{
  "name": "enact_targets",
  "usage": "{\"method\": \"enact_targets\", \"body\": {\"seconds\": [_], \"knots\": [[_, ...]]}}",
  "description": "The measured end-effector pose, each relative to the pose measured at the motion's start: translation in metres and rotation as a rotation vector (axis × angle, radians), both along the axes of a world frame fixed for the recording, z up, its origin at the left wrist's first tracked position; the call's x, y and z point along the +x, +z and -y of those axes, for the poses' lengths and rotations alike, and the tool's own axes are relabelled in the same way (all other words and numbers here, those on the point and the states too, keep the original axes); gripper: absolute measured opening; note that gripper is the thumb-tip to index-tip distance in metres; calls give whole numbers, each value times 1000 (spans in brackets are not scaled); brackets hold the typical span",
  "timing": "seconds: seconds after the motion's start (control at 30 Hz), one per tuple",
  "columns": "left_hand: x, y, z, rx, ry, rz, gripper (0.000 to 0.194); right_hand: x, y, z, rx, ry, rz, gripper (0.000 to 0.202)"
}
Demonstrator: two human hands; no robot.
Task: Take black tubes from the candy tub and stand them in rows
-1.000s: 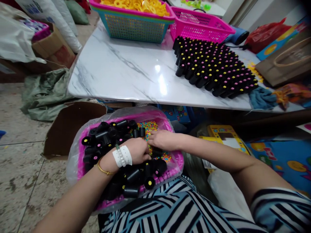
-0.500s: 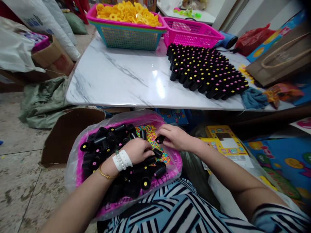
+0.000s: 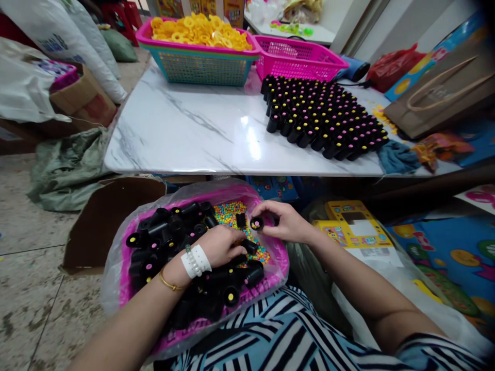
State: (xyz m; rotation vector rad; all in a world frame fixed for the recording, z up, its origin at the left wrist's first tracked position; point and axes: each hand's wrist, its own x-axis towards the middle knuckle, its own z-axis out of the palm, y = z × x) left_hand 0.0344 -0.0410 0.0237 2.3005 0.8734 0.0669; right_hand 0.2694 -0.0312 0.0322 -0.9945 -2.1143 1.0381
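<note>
A pink basket (image 3: 279, 256) lined with clear plastic rests on the lap, holding many black cylinders (image 3: 162, 230) with yellow or pink dots and small multicoloured beads (image 3: 228, 211). My left hand (image 3: 222, 244), with a white band and bracelets at the wrist, is over the middle of the basket, its fingers curled beside a black cylinder (image 3: 249, 246); what its fingertips hold, if anything, is hidden. At the basket's right side, my right hand (image 3: 282, 220) grips a black cylinder (image 3: 256, 223) with a pink dot between thumb and fingers.
On the white marble-patterned table (image 3: 174, 139) stand rows of black cylinders (image 3: 325, 116), a basket of yellow rings (image 3: 204, 64) and a pink basket (image 3: 301, 59). A brown paper bag (image 3: 436, 98) is at the right. Below lie a cardboard box (image 3: 112, 221) and yellow packages (image 3: 351, 226).
The cylinder in my right hand has turned so its dotted end faces the camera. My left hand has shifted slightly, and the dark cylinder among the beads has moved to the right.
</note>
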Motion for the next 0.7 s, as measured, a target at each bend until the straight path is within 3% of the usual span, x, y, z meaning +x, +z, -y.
{"method": "enact_targets", "body": {"seconds": [0.17,0.27,0.37,0.43,0.57,0.7], "knots": [[0,-4,0,-2,-25,16,18,-6,0,16,-380,11,-332,33],[0,-4,-1,-8,-36,-15,17,-7,4,22,-402,13,-347,35],[-2,-2,-1,-16,-19,-2,19,4,12,26,-299,-49,-309,32],[-4,-2,-1,-17,1,20,23,20,20,27,-90,-245,-260,30],[-8,-8,-8,35,117,-10,34,68,30,16,348,-816,-118,29],[-9,-13,-20,124,255,-112,43,128,32,-10,383,-1187,-184,37]]}}
